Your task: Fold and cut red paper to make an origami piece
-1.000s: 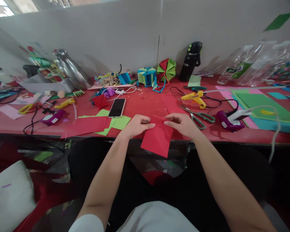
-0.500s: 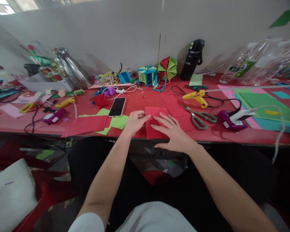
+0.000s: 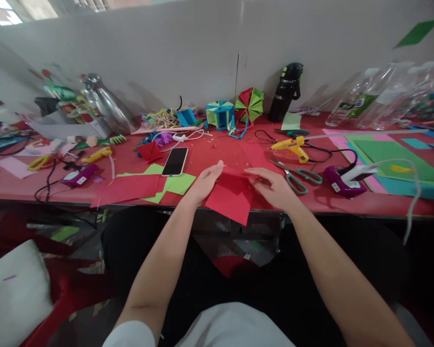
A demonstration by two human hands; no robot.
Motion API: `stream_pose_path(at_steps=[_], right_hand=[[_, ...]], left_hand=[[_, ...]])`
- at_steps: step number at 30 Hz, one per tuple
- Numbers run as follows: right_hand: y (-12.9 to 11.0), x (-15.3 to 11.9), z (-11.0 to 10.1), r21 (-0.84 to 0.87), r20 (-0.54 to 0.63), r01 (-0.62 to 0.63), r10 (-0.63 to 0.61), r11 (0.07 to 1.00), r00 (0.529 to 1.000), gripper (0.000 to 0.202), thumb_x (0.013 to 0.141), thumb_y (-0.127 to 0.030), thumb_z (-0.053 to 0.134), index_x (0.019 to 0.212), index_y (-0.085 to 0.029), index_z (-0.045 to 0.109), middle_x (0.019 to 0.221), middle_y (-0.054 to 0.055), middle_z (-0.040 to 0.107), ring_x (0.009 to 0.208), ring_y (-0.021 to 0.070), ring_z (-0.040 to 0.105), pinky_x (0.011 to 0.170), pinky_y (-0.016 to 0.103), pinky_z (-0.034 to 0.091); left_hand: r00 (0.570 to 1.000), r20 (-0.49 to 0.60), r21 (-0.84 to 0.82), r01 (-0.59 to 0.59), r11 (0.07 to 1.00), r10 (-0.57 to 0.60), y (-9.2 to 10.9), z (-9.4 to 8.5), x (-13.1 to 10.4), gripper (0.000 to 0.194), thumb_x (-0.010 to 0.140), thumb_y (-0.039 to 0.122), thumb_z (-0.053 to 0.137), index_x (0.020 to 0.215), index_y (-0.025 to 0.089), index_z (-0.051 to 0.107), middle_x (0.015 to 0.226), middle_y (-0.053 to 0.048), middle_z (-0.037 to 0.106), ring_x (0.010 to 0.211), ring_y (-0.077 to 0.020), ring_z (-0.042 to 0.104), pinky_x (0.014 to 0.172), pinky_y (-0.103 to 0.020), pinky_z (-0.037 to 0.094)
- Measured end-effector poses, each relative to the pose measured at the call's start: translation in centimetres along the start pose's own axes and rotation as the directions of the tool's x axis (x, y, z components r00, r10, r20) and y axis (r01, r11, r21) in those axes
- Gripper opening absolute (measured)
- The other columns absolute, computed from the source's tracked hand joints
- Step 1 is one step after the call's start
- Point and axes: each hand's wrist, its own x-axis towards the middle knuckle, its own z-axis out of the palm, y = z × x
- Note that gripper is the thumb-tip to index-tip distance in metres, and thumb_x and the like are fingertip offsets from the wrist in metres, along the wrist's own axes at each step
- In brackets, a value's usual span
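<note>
A red sheet of paper [image 3: 232, 196] is held tilted at the table's front edge, its near corner sticking out past the edge. My left hand [image 3: 207, 184] grips its left side, with the thumb along the far edge. On the opposite side, my right hand [image 3: 272, 187] has its fingers closed on the upper right part; some fingertips are hidden by the paper. Another red sheet [image 3: 255, 155] lies flat just beyond. To the right of my right hand rest scissors [image 3: 298, 177] with grey-green handles.
A phone [image 3: 175, 161] and red and green paper [image 3: 183, 184] lie to the left. A yellow glue gun [image 3: 292, 148] and a purple power socket [image 3: 343, 181] sit right. Folded paper models [image 3: 220, 115], a black bottle [image 3: 285, 94] and clear plastic bottles [image 3: 378, 99] stand along the wall.
The red sheet, flat on the table before, is now lifted and turned. My right hand, earlier spread flat over it, has moved to its right side and closed on it.
</note>
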Motion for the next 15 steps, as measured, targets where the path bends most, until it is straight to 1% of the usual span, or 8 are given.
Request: stream_pose_path(at_steps=[2,3,6,8,10,12,13,15], right_hand=[[0.1,0.2,0.2,0.108,-0.070,-0.106,0.114,0.988,0.991,0.022,0.089,-0.035,0.064,0.102,-0.020,0.074,0.107,0.009,0.076,0.102,0.0270,0.070,0.094,0.046,0.054],[0.1,0.2,0.3,0.145,-0.091,-0.135,0.149,0.980,0.985,0.022,0.088,-0.037,0.065,0.098,-0.020,0.074,0.102,0.009,0.077,0.097,0.0272,0.071,0.090,0.046,0.056],[0.4,0.4,0.6,0.238,-0.087,-0.155,0.181,0.959,0.980,0.027,0.085,-0.040,0.070,0.103,-0.020,0.073,0.105,0.008,0.077,0.096,0.0264,0.072,0.086,0.044,0.058],[0.4,0.4,0.8,0.377,-0.058,-0.183,0.220,0.908,0.974,0.034,0.079,-0.039,0.077,0.107,-0.022,0.072,0.110,0.007,0.077,0.099,0.0254,0.072,0.090,0.043,0.058],[0.4,0.3,1.1,0.490,-0.006,-0.230,0.267,0.841,0.964,0.038,0.075,-0.038,0.081,0.108,-0.022,0.072,0.111,0.008,0.077,0.101,0.0248,0.072,0.094,0.044,0.057],[0.3,0.3,1.3,0.508,0.045,-0.276,0.295,0.816,0.954,0.036,0.075,-0.039,0.079,0.106,-0.020,0.074,0.106,0.009,0.078,0.098,0.0251,0.073,0.094,0.046,0.057],[0.3,0.3,1.3,0.492,0.059,-0.290,0.301,0.821,0.952,0.035,0.076,-0.039,0.078,0.104,-0.019,0.075,0.103,0.010,0.078,0.095,0.0254,0.074,0.092,0.047,0.058],[0.1,0.3,1.1,0.449,0.052,-0.291,0.300,0.845,0.952,0.030,0.077,-0.038,0.076,0.101,-0.019,0.077,0.097,0.009,0.079,0.089,0.0258,0.075,0.087,0.047,0.060]], left_hand=[[0.998,0.037,-0.089,0.047,0.995,-0.044,0.0,-0.1,0.1,0.062,0.088,0.071,0.049,0.114,0.019,0.069,0.116,-0.013,0.071,0.112,-0.0292,0.065,0.090,-0.038,0.052],[0.998,0.050,-0.093,0.048,0.994,-0.044,0.0,-0.1,0.0,0.059,0.086,0.069,0.054,0.113,0.019,0.069,0.116,-0.013,0.071,0.113,-0.0285,0.064,0.091,-0.037,0.052],[0.998,0.056,-0.035,0.013,0.999,-0.011,-0.1,0.0,-0.3,0.051,0.075,0.050,0.078,0.115,0.021,0.066,0.112,-0.009,0.071,0.106,-0.0240,0.066,0.087,-0.033,0.053],[0.998,0.058,-0.013,0.021,1.000,-0.020,-0.2,0.1,-0.4,0.050,0.072,0.042,0.083,0.113,0.020,0.066,0.107,-0.008,0.072,0.095,-0.0216,0.068,0.076,-0.030,0.054],[0.998,0.057,-0.010,0.010,1.000,-0.009,-0.1,0.2,-0.5,0.042,0.074,0.040,0.081,0.108,0.019,0.067,0.102,-0.008,0.071,0.087,-0.0204,0.068,0.067,-0.028,0.053],[0.999,0.032,-0.010,-0.034,0.999,0.035,-0.1,0.3,-0.5,0.037,0.075,0.037,0.079,0.105,0.019,0.068,0.097,-0.007,0.072,0.085,-0.0199,0.068,0.065,-0.027,0.053],[0.998,0.020,0.002,-0.067,0.998,0.067,-0.1,0.2,-0.4,0.035,0.076,0.035,0.078,0.105,0.019,0.068,0.095,-0.007,0.072,0.086,-0.0196,0.068,0.067,-0.027,0.053],[0.990,0.038,0.047,-0.139,0.989,0.138,0.0,0.1,-0.3,0.030,0.077,0.031,0.074,0.104,0.018,0.069,0.096,-0.007,0.073,0.087,-0.0191,0.068,0.071,-0.029,0.054]])
